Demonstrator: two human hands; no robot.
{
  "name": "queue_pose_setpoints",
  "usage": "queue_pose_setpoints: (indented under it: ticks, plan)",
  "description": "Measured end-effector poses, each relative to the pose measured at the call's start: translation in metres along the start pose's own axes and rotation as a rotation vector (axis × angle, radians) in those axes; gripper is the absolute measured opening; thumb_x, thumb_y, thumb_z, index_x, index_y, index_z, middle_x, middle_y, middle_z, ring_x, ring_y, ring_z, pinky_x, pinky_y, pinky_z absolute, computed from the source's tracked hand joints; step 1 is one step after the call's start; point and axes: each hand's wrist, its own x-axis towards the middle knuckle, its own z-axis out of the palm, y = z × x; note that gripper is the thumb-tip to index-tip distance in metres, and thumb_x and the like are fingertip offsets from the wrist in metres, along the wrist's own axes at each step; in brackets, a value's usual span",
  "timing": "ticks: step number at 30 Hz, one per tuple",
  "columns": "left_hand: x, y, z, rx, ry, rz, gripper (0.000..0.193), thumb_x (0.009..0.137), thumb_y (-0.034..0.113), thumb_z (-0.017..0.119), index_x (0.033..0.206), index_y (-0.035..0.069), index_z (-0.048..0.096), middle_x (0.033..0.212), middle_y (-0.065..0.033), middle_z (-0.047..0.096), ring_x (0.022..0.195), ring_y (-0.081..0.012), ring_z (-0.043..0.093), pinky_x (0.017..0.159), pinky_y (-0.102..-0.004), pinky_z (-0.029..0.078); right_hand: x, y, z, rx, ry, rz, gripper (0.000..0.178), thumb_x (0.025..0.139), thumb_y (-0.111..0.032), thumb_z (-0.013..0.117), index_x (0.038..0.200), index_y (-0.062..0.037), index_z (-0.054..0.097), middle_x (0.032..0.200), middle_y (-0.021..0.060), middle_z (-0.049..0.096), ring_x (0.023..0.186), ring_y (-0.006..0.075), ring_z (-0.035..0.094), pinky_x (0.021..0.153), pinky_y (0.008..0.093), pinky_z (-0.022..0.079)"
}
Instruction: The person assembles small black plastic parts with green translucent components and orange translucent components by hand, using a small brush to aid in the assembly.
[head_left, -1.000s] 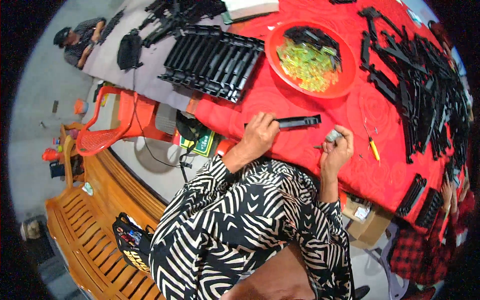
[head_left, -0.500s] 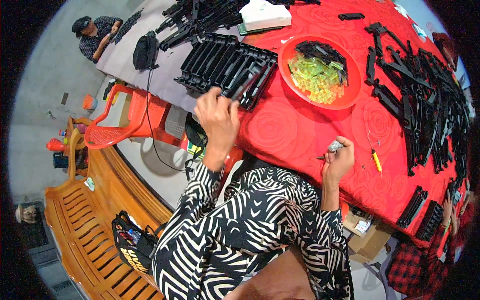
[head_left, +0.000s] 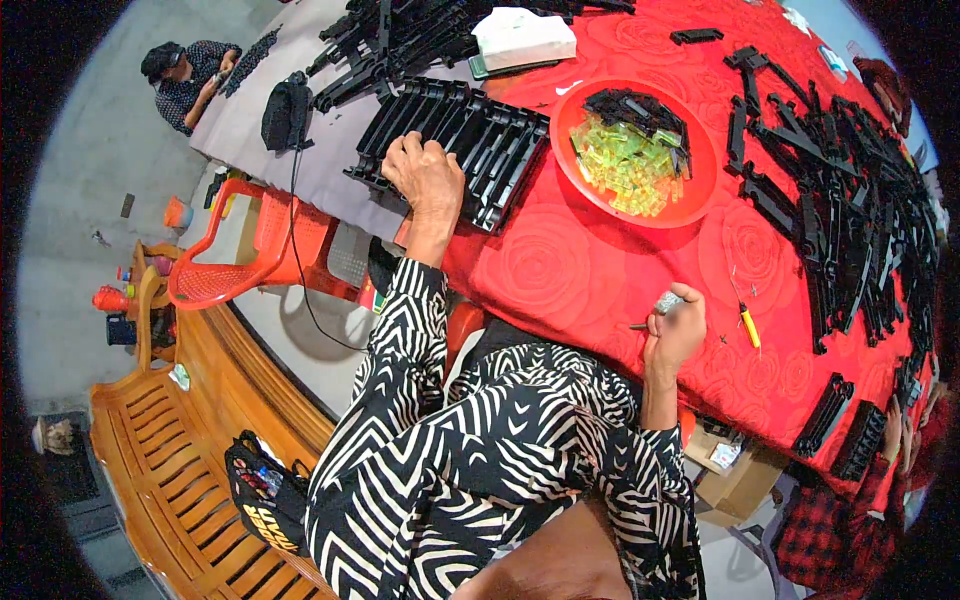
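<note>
My left hand reaches over a row of long black plastic parts laid side by side on the table. Its fingers are bent down against the left part of the row; the fingertips are partly hidden. Closer to me, by the table's front edge, my right hand is closed around a small tool with a grey wrapped handle. The tool's thin dark tip points left. Beyond that hand stands a red bowl holding yellow-green translucent pieces and small black pieces.
A yellow-handled tool lies right of my right hand. Black parts are heaped at the right, more at the far left. A tissue pack and black pouch lie farther back. Other people sit at far left and lower right.
My left hand has moved up and left onto the row of parts. A blurred dark piece that was beside it no longer stands out. The right hand stays nearly still with its tool.
</note>
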Motion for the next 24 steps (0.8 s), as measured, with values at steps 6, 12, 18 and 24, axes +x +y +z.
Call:
queue_pose_setpoints:
  ticks: [6, 12, 18, 24]
  plan:
    - [0.005, 0.001, 0.006, 0.012, 0.013, -0.007, 0.021, 0.059, 0.013, 0.075, 0.072, 0.000, 0.066, 0.106, -0.0135, 0.058, 0.107, -0.0320, 0.045, 0.089, -0.0470, 0.031, 0.000, 0.000, 0.005, -0.028, 0.027, 0.021, 0.022, 0.081, 0.003, 0.036, 0.092, 0.0009, 0.055, 0.059, 0.0020, 0.045, 0.039, 0.0054, 0.028, 0.034, 0.0201, 0.026]
    - [0.006, -0.002, 0.011, 0.062, 0.006, -0.031, 0.020, 0.062, 0.016, 0.074, 0.075, 0.003, 0.066, 0.106, -0.0110, 0.058, 0.107, -0.0304, 0.046, 0.088, -0.0462, 0.033, -0.001, 0.002, 0.004, -0.029, 0.016, 0.023, 0.022, 0.082, 0.003, 0.037, 0.092, 0.0004, 0.055, 0.060, 0.0022, 0.045, 0.039, 0.0052, 0.029, 0.035, 0.0193, 0.027]
    - [0.006, -0.002, 0.014, 0.078, -0.006, -0.041, 0.021, 0.065, 0.018, 0.073, 0.078, 0.004, 0.066, 0.107, -0.0092, 0.059, 0.104, -0.0311, 0.049, 0.086, -0.0473, 0.037, -0.005, 0.010, -0.001, -0.011, 0.008, -0.004, 0.023, 0.082, 0.002, 0.037, 0.097, 0.0008, 0.055, 0.066, 0.0067, 0.054, 0.040, 0.0056, 0.032, 0.036, 0.0199, 0.029]
    - [0.014, -0.010, 0.008, 0.202, -0.092, 0.025, 0.024, 0.063, 0.025, 0.073, 0.075, 0.008, 0.060, 0.091, -0.0094, 0.057, 0.092, -0.0306, 0.054, 0.072, -0.0460, 0.041, -0.004, 0.030, -0.007, 0.039, -0.018, 0.021, 0.024, 0.082, -0.002, 0.039, 0.101, 0.0004, 0.055, 0.071, 0.0104, 0.057, 0.041, 0.0090, 0.036, 0.038, 0.0224, 0.033]
